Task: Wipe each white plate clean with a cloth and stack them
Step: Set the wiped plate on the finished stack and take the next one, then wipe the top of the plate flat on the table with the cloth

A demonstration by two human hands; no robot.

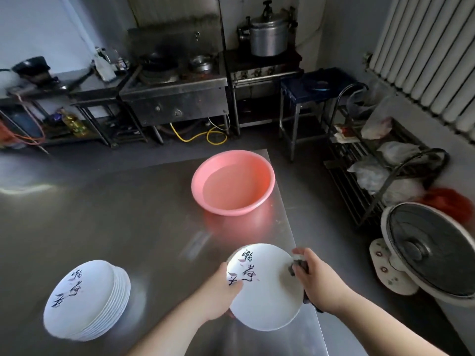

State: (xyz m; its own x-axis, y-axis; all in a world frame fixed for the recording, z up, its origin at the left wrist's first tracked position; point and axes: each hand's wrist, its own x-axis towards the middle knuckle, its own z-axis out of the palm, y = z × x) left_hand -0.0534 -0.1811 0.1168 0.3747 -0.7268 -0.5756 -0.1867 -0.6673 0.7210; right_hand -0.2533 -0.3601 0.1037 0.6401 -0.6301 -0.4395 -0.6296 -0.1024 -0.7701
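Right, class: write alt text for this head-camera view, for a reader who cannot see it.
A person's left hand holds a white plate with black brush lettering while the right hand presses a dark cloth to its rim, over a steel table. A stack of matching plates sits to the left, and a pink basin stands beyond.

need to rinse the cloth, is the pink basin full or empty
Partly filled: the pink basin shows a flat, pale water surface covering its bottom, well below the rim.

Commercial kitchen: steel wok range (174, 91), pressure cooker (268, 34), steel table (115, 214).
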